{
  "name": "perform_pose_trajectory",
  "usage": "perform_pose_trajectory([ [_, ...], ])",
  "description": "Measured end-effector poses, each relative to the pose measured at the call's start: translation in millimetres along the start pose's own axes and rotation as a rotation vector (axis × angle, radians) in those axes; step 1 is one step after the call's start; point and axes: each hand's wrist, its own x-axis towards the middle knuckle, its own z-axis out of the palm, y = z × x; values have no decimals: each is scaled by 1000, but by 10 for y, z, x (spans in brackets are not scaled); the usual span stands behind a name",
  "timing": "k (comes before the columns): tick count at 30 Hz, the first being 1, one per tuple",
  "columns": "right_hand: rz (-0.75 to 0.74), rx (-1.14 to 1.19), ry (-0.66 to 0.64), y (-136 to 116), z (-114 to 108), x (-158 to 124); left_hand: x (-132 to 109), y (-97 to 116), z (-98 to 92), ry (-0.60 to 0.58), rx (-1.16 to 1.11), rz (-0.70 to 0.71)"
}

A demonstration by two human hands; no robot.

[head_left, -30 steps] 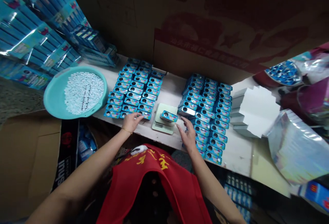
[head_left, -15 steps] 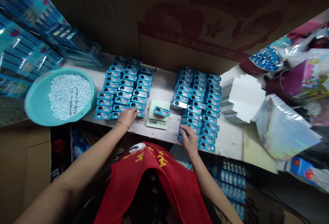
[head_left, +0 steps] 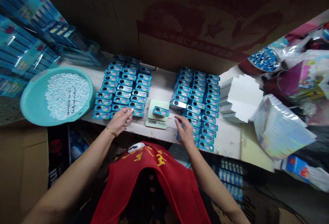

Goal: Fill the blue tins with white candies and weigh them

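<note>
Red vest (head_left: 151, 179): nearest to us, it hangs below the tabletop's front edge, with both bare forearms reaching out over it.
Left hand (head_left: 120, 119): its fingers are bunched at the near corner of the left block of tins (head_left: 123, 86). There is a white speck at the tips, but we cannot tell whether anything is pinched there.
Right hand (head_left: 183, 129): released and holding nothing, with loose fingers over the near edge of the right block of tins (head_left: 199, 105).
Scale (head_left: 157, 116): it stands between the two blocks, we judge so that either hand can reach it. One blue tin (head_left: 160, 111) lies on its plate, just beyond both hands.
Open tin (head_left: 178, 104): a bare silver one at the right block's inner edge, beside the scale.
Basin (head_left: 29, 109): teal, at the far left and overhanging the edge, with white tablets (head_left: 67, 95) heaped inside. It probably sits there for the left hand.
Tabletop (head_left: 161, 83): pale and narrow. A fanned stack of white cards (head_left: 241, 97) lies to the right of the tins.
Room: cramped. A cardboard wall (head_left: 192, 18) closes the back, blue packs (head_left: 23, 45) pile up on the left and shiny foil bags (head_left: 280, 128) on the right.
</note>
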Motion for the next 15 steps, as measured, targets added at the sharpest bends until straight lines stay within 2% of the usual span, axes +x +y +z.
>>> perform_pose_trajectory([
  [3, -88, -130, -90, -117, 123, 205, -153, 147, -91, -124, -687, -52],
  [5, -148, -281, -199, -215, 232, 347, -190, 228, -128, -180, -963, -92],
  [9, -196, -541, -404, -359, 383, 705, -222, 288, -184, -153, -1155, -200],
  [12, -210, -615, -378, -346, 405, 1187, -332, 195, -260, -48, -1152, -241],
  [15, -203, -649, -310, -254, 466, 1827, -541, -11, -354, 85, -1153, -296],
])
